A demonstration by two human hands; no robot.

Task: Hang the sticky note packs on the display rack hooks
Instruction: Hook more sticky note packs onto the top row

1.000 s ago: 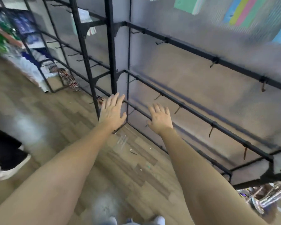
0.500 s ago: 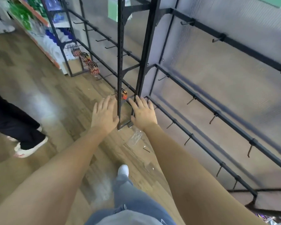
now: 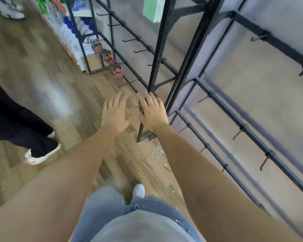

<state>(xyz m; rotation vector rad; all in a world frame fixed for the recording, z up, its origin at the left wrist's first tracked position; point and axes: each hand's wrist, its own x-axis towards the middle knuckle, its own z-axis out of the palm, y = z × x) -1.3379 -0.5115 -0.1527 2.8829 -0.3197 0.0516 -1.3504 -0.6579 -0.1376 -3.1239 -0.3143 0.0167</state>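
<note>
My left hand (image 3: 115, 113) and my right hand (image 3: 153, 112) reach forward side by side with fingers straight, holding nothing. They are low, in front of the foot of the black display rack's upright post (image 3: 157, 55). The rack's rails carry bare hooks (image 3: 238, 133) along the right side. A green sticky note pack (image 3: 153, 8) hangs high on the rack near the top edge. Small red and black packs (image 3: 115, 67) hang on hooks further back.
Another person's dark trousers and white shoe (image 3: 40, 154) stand on the wood floor at the left. My own jeans and white shoe (image 3: 138, 190) are below. A clear plastic wrapper (image 3: 155, 153) lies on the floor by the rack foot. Stocked shelves (image 3: 66, 28) run along the back left.
The view has swung left and down along the rack. Both hands have drawn closer together and now sit near the upright post's foot; they stay empty.
</note>
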